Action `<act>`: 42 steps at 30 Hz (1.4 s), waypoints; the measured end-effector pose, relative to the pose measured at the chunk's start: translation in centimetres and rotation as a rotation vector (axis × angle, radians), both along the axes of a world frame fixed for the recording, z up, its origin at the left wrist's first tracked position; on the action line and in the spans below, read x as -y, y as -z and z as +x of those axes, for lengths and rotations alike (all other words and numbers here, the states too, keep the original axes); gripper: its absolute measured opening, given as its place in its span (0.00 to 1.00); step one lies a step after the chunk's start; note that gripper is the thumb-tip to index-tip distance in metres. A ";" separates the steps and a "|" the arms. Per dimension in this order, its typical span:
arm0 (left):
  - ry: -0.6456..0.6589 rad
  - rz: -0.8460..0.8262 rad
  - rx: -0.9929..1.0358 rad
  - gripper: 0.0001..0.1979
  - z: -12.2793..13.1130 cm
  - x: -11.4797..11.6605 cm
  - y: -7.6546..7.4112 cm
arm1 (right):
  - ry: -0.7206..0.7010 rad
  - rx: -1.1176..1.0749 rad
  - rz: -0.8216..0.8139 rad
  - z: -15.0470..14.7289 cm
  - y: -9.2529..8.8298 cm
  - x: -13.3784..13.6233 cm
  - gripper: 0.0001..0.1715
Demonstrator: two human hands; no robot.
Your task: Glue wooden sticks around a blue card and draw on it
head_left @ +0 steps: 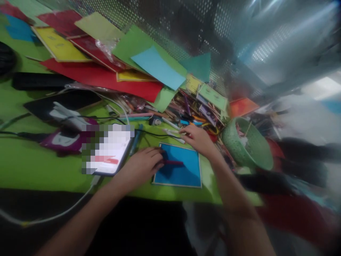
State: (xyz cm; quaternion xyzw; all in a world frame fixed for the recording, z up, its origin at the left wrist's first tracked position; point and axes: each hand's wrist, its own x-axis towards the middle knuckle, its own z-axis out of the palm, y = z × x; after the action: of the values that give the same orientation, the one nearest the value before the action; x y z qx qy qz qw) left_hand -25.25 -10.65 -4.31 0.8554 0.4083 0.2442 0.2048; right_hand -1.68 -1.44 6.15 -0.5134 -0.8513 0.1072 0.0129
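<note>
A blue card with a pale border lies near the front edge of the green table. At its left edge rests my left hand, fingers curled together, with a thin dark red strip sticking out from the fingertips over the card. My right hand is beyond the card's upper right corner, its bent fingers slightly apart. Below its fingertips lies a slim white pen-like item; whether they touch it is unclear. A black cable runs close by.
Left of my left hand lies a lit phone, beside a purple power strip. Coloured paper sheets are piled at the back. Several sticks, pens and yellow-handled scissors crowd the middle. A green basket stands right.
</note>
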 end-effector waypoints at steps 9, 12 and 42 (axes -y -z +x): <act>-0.014 0.068 -0.015 0.10 0.4 0.4 0.3 | -0.061 0.378 -0.032 -4.5 1.6 -3.4 0.16; -0.018 0.066 -0.022 0.09 0.5 0.4 0.3 | -0.057 0.377 -0.059 -4.9 1.1 -3.6 0.18; -0.031 0.087 -0.021 0.09 0.5 0.6 0.4 | -0.005 0.364 0.248 -8.9 2.7 -6.6 0.15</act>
State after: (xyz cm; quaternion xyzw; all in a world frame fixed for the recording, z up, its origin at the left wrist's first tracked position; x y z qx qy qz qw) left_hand -24.70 -11.28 -4.67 0.8595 0.4127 0.2561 0.1593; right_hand -10.56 5.15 3.47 -0.5167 -0.8475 -0.0927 -0.0780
